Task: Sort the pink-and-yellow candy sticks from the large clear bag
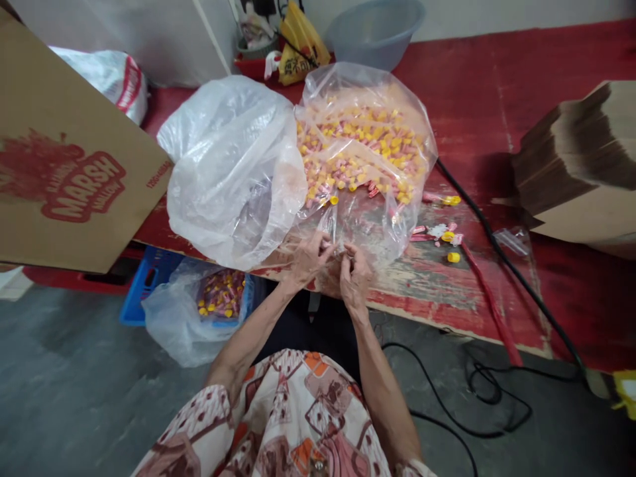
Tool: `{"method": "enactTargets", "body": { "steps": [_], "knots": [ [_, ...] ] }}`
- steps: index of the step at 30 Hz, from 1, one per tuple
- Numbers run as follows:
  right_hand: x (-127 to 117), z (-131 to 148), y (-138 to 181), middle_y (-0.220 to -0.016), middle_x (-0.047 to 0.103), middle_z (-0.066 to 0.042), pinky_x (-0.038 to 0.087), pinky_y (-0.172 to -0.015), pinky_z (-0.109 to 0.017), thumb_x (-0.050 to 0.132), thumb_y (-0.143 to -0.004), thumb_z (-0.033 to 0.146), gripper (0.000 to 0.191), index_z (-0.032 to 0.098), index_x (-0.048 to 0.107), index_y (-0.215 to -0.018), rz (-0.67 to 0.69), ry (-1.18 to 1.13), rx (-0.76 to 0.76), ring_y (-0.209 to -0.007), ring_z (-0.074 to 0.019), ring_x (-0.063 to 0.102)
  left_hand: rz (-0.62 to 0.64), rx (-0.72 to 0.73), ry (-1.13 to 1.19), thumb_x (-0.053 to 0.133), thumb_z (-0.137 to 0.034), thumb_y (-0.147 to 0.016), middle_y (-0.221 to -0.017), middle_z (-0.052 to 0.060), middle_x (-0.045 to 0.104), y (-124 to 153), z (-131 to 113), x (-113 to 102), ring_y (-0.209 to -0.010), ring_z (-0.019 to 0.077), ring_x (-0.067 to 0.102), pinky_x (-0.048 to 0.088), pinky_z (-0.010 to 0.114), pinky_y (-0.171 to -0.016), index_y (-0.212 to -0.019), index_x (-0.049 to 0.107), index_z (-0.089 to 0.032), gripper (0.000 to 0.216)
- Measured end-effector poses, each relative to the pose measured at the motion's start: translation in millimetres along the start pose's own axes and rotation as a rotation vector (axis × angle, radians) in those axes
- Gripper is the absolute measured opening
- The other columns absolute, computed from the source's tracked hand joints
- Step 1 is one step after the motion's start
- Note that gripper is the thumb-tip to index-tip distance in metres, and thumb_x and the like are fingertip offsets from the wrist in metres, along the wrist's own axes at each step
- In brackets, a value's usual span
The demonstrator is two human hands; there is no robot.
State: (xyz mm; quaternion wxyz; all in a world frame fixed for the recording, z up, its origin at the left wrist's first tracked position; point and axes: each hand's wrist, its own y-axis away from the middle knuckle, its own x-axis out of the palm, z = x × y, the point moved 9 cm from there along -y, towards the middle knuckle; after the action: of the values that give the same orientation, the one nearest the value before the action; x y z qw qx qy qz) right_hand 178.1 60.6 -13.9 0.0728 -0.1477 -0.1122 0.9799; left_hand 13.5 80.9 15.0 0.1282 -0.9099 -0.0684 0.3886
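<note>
At the worn front edge of the table, my left hand (309,257) is closed in a pinch, thumb against fingers. Close beside it, my right hand (354,273) has its fingers curled together as well. Something small and clear or pale shows between the fingertips, too blurred to name. Just beyond my hands lies a clear plastic bag (368,146) full of pink tubes with yellow caps. Its loose front edge comes down to my fingers. Left of it stands a whitish plastic bag (228,165), its contents hidden.
A printed cardboard box (74,159) leans in at left. Below the table, a blue crate (136,291) holds more capped tubes. Loose tubes and a yellow cap (453,257) lie at right, near a black cable (489,232) and stacked flat cardboard (571,159). A basin (375,33) stands behind.
</note>
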Motion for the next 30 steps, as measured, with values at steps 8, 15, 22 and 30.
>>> {"method": "enactTargets", "body": {
  "steps": [8, 15, 22, 30],
  "knots": [
    [-2.5, 0.5, -0.9, -0.122, 0.081, -0.012, 0.063, -0.103, -0.040, 0.047, -0.107, 0.033, 0.035, 0.021, 0.072, -0.129, -0.021, 0.034, -0.011, -0.109, -0.0237, 0.077, 0.219, -0.074, 0.204, 0.066, -0.033, -0.108, -0.089, 0.000, 0.075, -16.6, 4.1, 9.4, -0.078, 0.0159, 0.073, 0.057, 0.026, -0.073, -0.106, 0.067, -0.023, 0.011],
    [-1.2, -0.4, -2.2, -0.128, 0.078, -0.012, 0.061, -0.109, -0.041, 0.047, -0.107, 0.029, 0.036, 0.022, 0.070, -0.134, -0.001, 0.047, -0.005, -0.115, -0.0234, 0.074, 0.198, -0.014, -0.041, 0.075, -0.028, -0.102, -0.097, 0.004, 0.077, -12.2, -6.5, 6.1, -0.088, 0.0197, 0.074, 0.054, 0.028, -0.079, -0.105, 0.069, -0.022, 0.009],
    [-5.7, 5.5, -3.3, -0.123, 0.076, -0.011, 0.059, -0.109, -0.040, 0.044, -0.104, 0.020, 0.036, 0.022, 0.069, -0.130, -0.041, 0.060, -0.045, -0.117, -0.0224, 0.072, 0.241, -0.038, -0.006, 0.074, -0.031, -0.105, -0.082, -0.001, 0.071, -26.4, -10.6, 6.2, -0.075, 0.0160, 0.067, 0.049, 0.026, -0.074, -0.101, 0.068, -0.021, 0.013],
    [-6.3, 8.9, -2.1, -0.120, 0.075, -0.009, 0.060, -0.107, -0.038, 0.046, -0.105, 0.018, 0.032, 0.022, 0.069, -0.127, -0.077, 0.022, -0.090, -0.115, -0.0210, 0.072, 0.313, -0.235, 0.281, 0.078, -0.038, -0.097, -0.075, -0.003, 0.064, -22.5, -1.3, 7.4, -0.067, 0.0135, 0.059, 0.043, 0.025, -0.065, -0.096, 0.069, -0.020, 0.020]
  ]
}}
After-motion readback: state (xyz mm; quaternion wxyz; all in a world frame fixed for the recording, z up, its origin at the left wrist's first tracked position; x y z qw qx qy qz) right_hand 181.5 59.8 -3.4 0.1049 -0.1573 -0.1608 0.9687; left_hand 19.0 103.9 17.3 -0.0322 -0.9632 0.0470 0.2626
